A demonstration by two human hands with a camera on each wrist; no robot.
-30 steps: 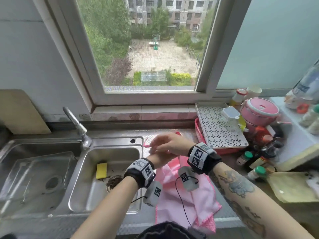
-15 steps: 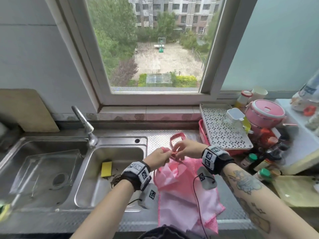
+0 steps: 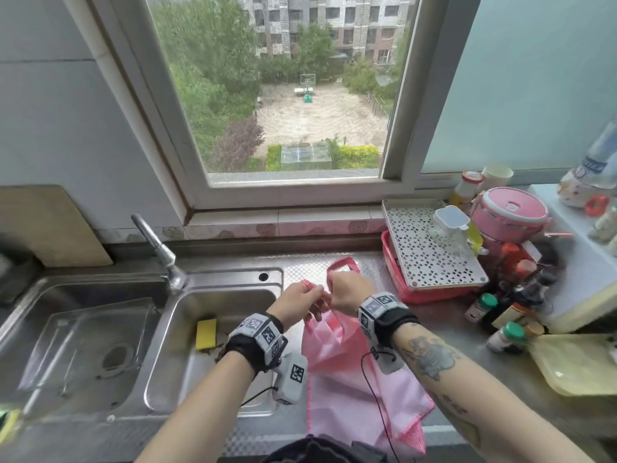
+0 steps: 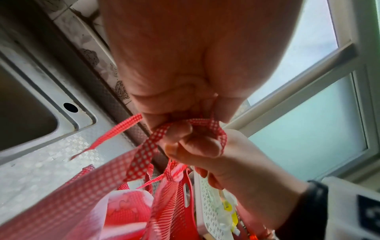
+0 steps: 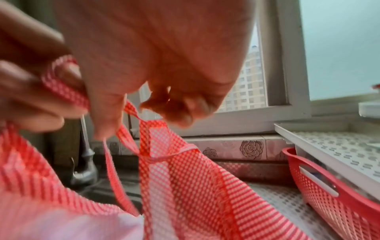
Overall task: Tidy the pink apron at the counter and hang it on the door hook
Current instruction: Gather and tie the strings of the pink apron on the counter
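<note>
Pink apron [image 3: 347, 379] one, two hands, left hand [image 3: 297, 304] and right hand [image 3: 349, 294] each pinching its checked strap [image 4: 148, 146]

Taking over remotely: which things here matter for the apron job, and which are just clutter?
In play:
pink apron
checked strap
left hand
right hand

Lying about:
yellow sponge
tap
red basket
pink pot

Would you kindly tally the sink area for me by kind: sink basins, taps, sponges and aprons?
Sink basins: 2
Tap: 1
Yellow sponge: 1
Pink apron: 1
Total: 5
</note>
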